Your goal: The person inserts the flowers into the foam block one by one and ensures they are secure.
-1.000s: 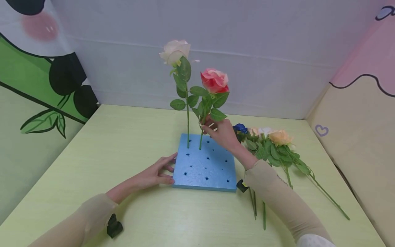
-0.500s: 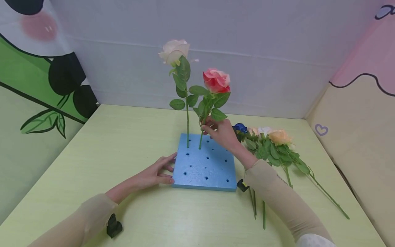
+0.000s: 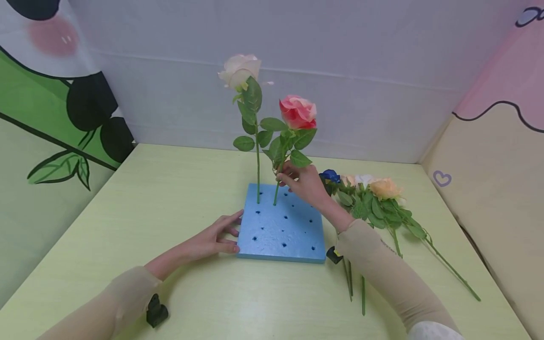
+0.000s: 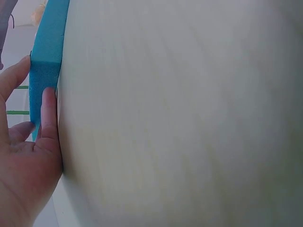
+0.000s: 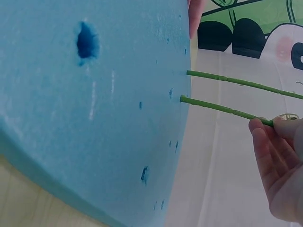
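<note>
In the head view my right hand (image 3: pixel 302 183) pinches the stem of a pink rose (image 3: pixel 298 112) between thumb and fingers. Its stem's lower end meets the blue foam board (image 3: pixel 272 236) near the back edge. In the right wrist view that stem (image 5: pixel 213 106) enters the board's top face, below my fingertips (image 5: pixel 255 124). A pale white rose (image 3: pixel 241 71) stands upright in the board, just left of the pink one. My left hand (image 3: pixel 214 237) rests against the board's left side, fingers extended. The left wrist view shows its fingers (image 4: pixel 49 111) touching the board's side edge.
Several loose flowers lie in a heap right of the board, among them a blue rose (image 3: pixel 330 176) and a peach rose (image 3: pixel 385 188). Their stems (image 3: pixel 456 269) point toward the front. More holes (image 3: pixel 285 217) dot the board. A pale cloth wall (image 3: pixel 361 108) stands behind the table.
The pink rose's bloom has shifted slightly right, still in my right hand's pinch. The left hand and the board hold their places.
</note>
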Demonstrator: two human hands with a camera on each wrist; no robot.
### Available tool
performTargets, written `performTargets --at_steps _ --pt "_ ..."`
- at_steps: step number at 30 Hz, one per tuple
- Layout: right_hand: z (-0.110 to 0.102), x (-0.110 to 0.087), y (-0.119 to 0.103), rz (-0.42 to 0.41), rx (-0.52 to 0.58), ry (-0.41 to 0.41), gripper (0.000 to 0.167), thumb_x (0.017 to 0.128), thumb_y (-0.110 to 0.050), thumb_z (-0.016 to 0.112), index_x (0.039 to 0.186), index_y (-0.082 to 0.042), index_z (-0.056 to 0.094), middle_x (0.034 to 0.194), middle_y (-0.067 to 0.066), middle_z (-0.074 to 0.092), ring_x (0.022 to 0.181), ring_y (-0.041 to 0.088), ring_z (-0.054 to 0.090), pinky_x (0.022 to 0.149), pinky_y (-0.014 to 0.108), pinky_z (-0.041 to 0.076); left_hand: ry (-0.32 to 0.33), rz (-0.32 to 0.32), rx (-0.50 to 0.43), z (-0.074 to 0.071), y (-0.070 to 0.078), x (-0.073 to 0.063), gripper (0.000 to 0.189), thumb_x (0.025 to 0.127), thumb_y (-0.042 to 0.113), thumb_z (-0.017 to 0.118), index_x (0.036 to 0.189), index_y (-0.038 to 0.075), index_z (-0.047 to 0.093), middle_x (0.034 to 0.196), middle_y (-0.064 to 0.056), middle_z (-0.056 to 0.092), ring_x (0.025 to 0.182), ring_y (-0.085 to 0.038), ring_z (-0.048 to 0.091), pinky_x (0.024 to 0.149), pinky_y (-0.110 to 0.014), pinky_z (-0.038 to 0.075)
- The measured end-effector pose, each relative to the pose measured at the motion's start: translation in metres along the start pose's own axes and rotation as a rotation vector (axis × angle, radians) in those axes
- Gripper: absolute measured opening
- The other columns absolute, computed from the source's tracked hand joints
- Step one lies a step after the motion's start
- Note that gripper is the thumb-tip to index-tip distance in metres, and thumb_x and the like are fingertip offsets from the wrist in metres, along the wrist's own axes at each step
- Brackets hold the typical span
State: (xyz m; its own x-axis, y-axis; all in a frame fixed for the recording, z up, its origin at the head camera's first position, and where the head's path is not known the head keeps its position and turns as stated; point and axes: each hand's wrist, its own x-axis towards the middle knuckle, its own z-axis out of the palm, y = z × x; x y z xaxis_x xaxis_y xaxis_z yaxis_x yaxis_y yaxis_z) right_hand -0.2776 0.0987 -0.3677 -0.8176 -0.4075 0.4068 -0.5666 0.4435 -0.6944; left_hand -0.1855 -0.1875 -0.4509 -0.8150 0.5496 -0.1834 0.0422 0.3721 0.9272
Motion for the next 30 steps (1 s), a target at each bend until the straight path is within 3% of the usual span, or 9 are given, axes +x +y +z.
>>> performTargets --at_steps 18,30 --pt "0.0009 -0.0013 -0.001 0.002 -0.003 -0.014 0.01 0.095 -0.011 0.064 0.098 -0.002 0.068 0.088 0.016 0.073 0.076 0.033 0.073 0.055 0.023 0.056 0.0 0.003 0.003 -0.0006 -0.0013 0.001 0.091 0.09 0.024 0.073 0.16 0.025 0.015 0.153 -0.015 0.029 0.128 -0.029 0.045 0.095 -0.016 0.051" --pt "0.0019 -0.0005 0.0021 -0.008 -0.023 -0.021 0.01 0.095 -0.012 0.065 0.099 -0.004 0.068 0.088 0.014 0.073 0.077 0.031 0.073 0.055 0.022 0.056 0.001 -0.002 0.013 -0.0003 -0.0012 0.0004 0.091 0.09 0.025 0.073 0.16 0.026 0.014 0.152 -0.014 0.031 0.127 -0.029 0.047 0.094 -0.016 0.051"
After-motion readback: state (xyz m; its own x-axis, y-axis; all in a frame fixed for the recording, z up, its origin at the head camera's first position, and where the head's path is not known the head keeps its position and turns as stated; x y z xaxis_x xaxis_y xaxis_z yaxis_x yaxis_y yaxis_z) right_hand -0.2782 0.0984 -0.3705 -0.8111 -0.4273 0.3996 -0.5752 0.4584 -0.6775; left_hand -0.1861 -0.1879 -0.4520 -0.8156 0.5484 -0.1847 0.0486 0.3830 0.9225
